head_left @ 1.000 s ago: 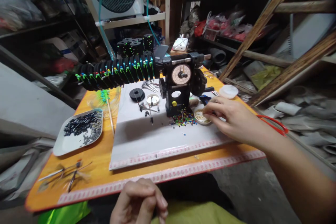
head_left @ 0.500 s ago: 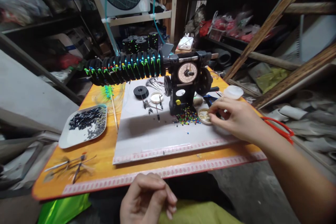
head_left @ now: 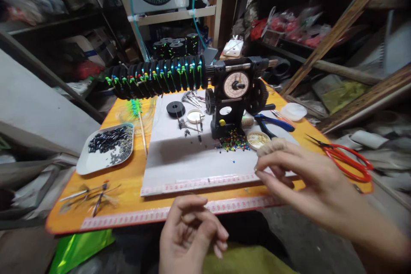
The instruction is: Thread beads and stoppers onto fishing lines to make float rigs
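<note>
My right hand (head_left: 298, 175) is above the right part of the white board (head_left: 192, 162), thumb and forefinger pinched on a tiny gold-coloured bead (head_left: 256, 171). Behind it stands a small round dish (head_left: 257, 139) of gold beads, beside a pile of coloured beads (head_left: 233, 141). My left hand (head_left: 194, 235) is in front of the table edge, palm up with curled fingers; whether anything is between them I cannot make out. A black winding machine (head_left: 229, 98) with a dial holds a row of black spools (head_left: 157, 77).
A white tray (head_left: 102, 165) of dark beads sits at the left. Blue pliers (head_left: 276, 123), red scissors (head_left: 348, 162) and a clear lid (head_left: 293, 111) lie at the right. Wire tools (head_left: 94, 195) lie at the front left. A black spool (head_left: 175, 109) rests on the board.
My right hand has moved from the bead dish towards the front right, uncovering the dish, pliers and scissors. My left hand appears slightly further right. The whole view has shifted a little.
</note>
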`<state>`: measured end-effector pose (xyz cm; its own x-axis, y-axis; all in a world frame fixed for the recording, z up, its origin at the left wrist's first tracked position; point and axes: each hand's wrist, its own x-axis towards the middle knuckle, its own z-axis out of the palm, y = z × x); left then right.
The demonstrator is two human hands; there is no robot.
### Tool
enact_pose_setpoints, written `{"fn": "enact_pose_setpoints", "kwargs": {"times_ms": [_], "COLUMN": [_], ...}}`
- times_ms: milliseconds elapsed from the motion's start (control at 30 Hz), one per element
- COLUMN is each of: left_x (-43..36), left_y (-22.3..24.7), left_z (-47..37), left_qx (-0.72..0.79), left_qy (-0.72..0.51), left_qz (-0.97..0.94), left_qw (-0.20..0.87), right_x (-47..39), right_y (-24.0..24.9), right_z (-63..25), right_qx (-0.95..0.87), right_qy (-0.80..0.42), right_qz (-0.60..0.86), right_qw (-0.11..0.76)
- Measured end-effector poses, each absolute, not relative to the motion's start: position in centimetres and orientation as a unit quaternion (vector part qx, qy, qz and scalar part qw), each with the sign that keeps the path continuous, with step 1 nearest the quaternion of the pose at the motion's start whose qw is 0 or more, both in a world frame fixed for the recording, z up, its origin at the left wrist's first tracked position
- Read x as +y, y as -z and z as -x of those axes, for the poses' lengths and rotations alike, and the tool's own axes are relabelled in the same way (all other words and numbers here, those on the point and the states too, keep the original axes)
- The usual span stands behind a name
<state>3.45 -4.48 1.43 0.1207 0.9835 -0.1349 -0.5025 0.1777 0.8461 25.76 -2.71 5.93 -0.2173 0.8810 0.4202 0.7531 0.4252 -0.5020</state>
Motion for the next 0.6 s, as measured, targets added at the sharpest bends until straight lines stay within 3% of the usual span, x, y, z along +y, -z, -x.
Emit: {"fn": "enact_pose_setpoints", "kwargs": {"times_ms": [267, 600], "left_x": [-4.3, -4.1], "left_y": [-1.2, -0.8], "left_z": [-3.5, -2.2], "left_qx": [0.364, 0.388], "left_qy": [-0.529, -0.532], "left_qz": [-0.309, -0.319], "left_qw": [0.702, 0.682], "right_x": [-2.4, -2.1], "right_y": [-2.9, -2.8], "right_z": [-22.2, -21.6], "right_qx": [-0.822, -0.804], "right_qy": [-0.035, -0.026], "right_qz": [0.527, 0.552], "right_qw": [0.214, 0.219]}}
